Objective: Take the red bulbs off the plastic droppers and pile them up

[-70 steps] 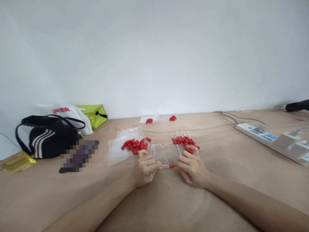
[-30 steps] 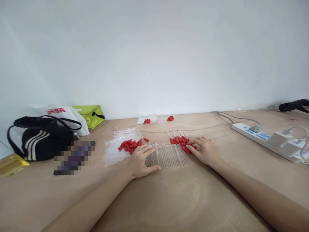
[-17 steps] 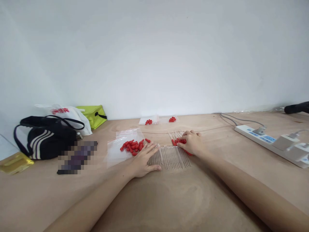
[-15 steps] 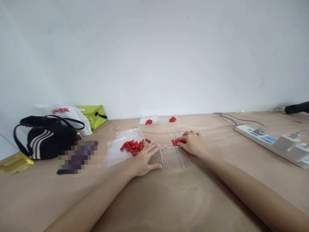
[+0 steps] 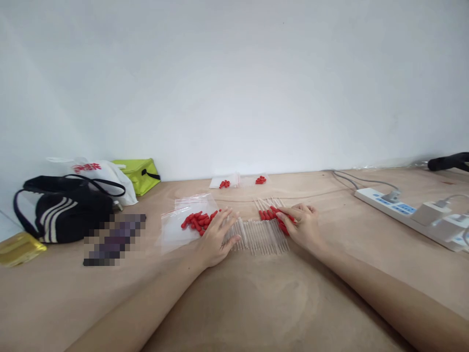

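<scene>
A row of clear thin tubes (image 5: 261,235) lies side by side on the wooden table (image 5: 256,303). My left hand (image 5: 214,235) rests flat and open on the row's left end, fingers stretched out. My right hand (image 5: 301,225) sits at the row's right end with its fingers curled over red-capped tubes (image 5: 271,213). What the right fingers hold is hidden. Loose red caps (image 5: 198,221) lie in a heap on a clear zip bag (image 5: 175,226) just left of my left hand.
Two small bags with red caps (image 5: 224,183) lie near the wall. A black striped bag (image 5: 58,208), a white plastic bag (image 5: 98,173) and a green pouch (image 5: 139,173) stand at the left. A white power strip (image 5: 406,211) with plugs runs along the right.
My right hand has drawn back slightly to the right of the red-capped tubes and curled its fingers. My left hand stays flat on the tube row, shifted a little forward.
</scene>
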`<state>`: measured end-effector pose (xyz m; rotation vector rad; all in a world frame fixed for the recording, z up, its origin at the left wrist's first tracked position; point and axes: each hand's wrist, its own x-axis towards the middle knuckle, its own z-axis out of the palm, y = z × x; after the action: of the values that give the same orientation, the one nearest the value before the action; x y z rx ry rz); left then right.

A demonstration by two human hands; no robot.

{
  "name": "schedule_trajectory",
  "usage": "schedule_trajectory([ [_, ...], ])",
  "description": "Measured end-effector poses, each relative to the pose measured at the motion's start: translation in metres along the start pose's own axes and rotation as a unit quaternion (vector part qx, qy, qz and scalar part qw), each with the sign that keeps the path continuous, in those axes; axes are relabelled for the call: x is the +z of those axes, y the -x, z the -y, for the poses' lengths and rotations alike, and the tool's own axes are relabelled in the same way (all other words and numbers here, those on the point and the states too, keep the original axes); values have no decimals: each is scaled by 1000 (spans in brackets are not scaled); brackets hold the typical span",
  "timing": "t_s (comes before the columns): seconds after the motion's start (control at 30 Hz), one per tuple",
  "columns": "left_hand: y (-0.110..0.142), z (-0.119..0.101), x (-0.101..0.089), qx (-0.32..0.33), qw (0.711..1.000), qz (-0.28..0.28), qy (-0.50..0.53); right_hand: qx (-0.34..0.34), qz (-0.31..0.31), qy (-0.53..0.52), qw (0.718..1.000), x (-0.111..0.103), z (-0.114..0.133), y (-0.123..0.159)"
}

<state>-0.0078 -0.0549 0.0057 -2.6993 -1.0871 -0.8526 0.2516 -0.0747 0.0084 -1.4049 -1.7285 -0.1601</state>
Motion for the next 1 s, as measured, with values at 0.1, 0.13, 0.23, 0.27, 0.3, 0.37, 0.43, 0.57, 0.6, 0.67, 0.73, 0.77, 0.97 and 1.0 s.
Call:
schedule_trajectory([
  [0.1,1,-2,0,28,998,-51,-30,-49,30,-57,997,-9,4,17],
  [0.13,0,-5,-1,44,997,-57,-42,-65,42,-68,995,-10,6,21],
  [0.23,-1,-14,-5,87,992,-48,-77,-103,79,-97,987,-11,14,29],
  [0.27,-2,-17,-7,98,990,-48,-86,-113,89,-108,984,-10,16,30],
  [0.3,-2,-19,-8,108,989,-51,-92,-122,98,-118,981,-8,19,30],
  [0.37,-2,-22,-8,119,987,-58,-97,-136,107,-125,977,-6,23,30],
  [0.43,-1,-23,-8,120,986,-59,-98,-142,109,-110,978,-5,27,29],
  [0.57,-1,-27,-6,126,986,-51,-101,-156,100,-71,980,-1,36,27],
  [0.6,-2,-28,-5,132,985,-49,-102,-167,92,-66,979,1,37,28],
  [0.67,-3,-32,-6,144,983,-50,-105,-193,72,-60,977,5,40,29],
  [0.73,-3,-35,-7,157,980,-53,-112,-212,56,-53,974,8,42,30],
  [0.77,-3,-35,-7,163,978,-55,-116,-218,52,-49,973,9,42,31],
  [0.97,0,-35,-12,171,977,-74,-107,-239,58,-10,969,6,40,31],
  [1.0,1,-35,-12,170,977,-75,-102,-241,60,-10,969,5,40,30],
])
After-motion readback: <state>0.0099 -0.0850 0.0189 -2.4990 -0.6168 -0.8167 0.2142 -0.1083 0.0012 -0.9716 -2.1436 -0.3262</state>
